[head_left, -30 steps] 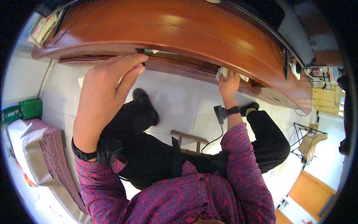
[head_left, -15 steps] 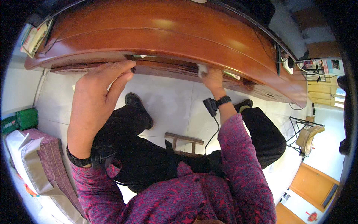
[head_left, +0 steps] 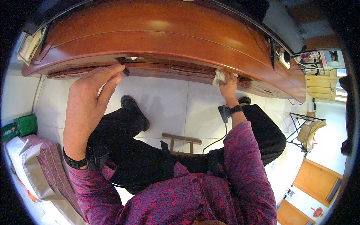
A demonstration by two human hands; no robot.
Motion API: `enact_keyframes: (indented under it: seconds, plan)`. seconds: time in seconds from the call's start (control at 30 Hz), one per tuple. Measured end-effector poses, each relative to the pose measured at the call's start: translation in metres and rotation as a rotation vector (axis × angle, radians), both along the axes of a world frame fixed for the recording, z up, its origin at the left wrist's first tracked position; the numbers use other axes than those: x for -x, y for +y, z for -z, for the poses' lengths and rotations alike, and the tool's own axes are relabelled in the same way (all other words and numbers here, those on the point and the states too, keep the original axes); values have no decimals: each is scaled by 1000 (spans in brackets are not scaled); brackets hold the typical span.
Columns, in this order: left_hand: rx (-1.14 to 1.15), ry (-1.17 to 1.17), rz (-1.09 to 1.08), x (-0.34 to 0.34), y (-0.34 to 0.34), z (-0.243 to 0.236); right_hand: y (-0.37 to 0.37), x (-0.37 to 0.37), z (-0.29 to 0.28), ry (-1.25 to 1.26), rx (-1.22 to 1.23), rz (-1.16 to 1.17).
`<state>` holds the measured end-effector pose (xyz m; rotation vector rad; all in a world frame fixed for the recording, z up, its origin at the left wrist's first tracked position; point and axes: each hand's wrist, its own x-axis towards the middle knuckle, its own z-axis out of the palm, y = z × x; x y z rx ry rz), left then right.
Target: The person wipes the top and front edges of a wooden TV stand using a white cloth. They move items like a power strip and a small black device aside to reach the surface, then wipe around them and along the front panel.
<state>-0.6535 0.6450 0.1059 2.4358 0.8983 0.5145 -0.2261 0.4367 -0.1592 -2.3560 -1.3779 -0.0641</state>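
A wide, glossy red-brown wooden desk (head_left: 157,37) spans the upper view, with an open drawer (head_left: 157,70) below its front edge. My left hand (head_left: 88,97) is at the drawer's left end, thumb and fingers curled around its edge. My right hand (head_left: 228,86) grips a crumpled white cloth (head_left: 219,77) at the right part of the drawer. Inside, a pale item shows in the narrow gap; most of the interior is hidden.
My legs straddle a wooden stool (head_left: 182,138) on the tiled floor (head_left: 168,108). A cushioned seat (head_left: 48,165) and green box (head_left: 26,125) are at left. A folding chair (head_left: 307,135) stands at right. Books (head_left: 30,47) lean at the desk's left; cables and clutter lie at its right.
My right hand moved left with the cloth, then back to the right. My left hand stayed at the drawer edge. The whole view shifted slightly leftward.
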Motion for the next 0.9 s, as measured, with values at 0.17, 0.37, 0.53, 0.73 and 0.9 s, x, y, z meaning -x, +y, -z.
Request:
enact_keyframes:
  seconds: [0.17,0.37,0.53,0.73,0.9]
  plan:
    - [-5,25,14,-12,-2,-1,24,23,13,-33,173,105]
    - [-19,54,4,-20,-4,-1,29,71,12,7,-55,-117]
    - [-37,69,0,-15,-6,1,-32,34,25,17,-153,70]
    - [-42,59,3,-17,-11,1,-75,-17,22,291,-624,686]
    - [-58,72,22,-21,-12,2,-52,-49,-6,-9,-871,573]
